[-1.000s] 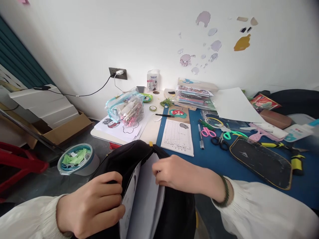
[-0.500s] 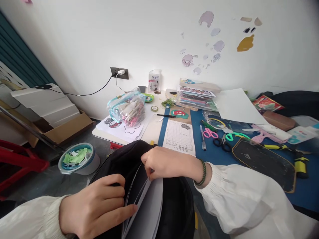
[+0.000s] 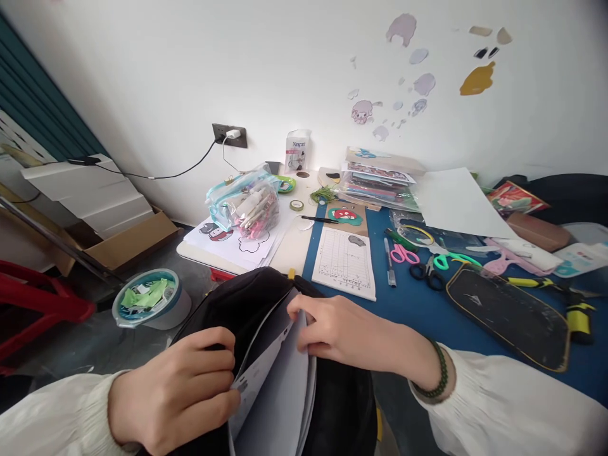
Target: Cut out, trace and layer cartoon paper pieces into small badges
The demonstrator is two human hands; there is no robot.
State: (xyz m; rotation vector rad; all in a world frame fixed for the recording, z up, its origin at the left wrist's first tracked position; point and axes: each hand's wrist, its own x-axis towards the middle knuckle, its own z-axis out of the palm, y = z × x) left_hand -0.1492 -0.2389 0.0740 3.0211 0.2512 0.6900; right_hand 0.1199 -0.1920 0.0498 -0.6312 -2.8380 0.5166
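Head view: two hands are busy at a black bag (image 3: 256, 285) that gapes open just before the counter (image 3: 418, 310), white papers (image 3: 275, 405) standing inside it. Bent fingertips of the right hand (image 3: 339, 329) have hold of the papers by their upper edges, with a small gap between forefinger and thumb. Fingers curled in, the left hand (image 3: 173, 392) sits at the opening's left side, thumb against the papers; I can't tell what it grips underneath, and it hides part of that rim. The right forearm crosses the bag's other side.

Past the bag, a lined sheet (image 3: 344, 263) lies nearest, then a pen (image 3: 389, 263), pink scissors (image 3: 405, 253) and black scissors (image 3: 427, 273). A dark board (image 3: 508, 316) spreads beyond the right wrist, pliers (image 3: 579, 320) at its far end. Farther back, a bulging clear pouch (image 3: 247, 202) rests on drawings (image 3: 204, 244) near a tape roll (image 3: 296, 205). Down on the floor, left of the bag, stands a bin (image 3: 166, 310) with green scraps inside.
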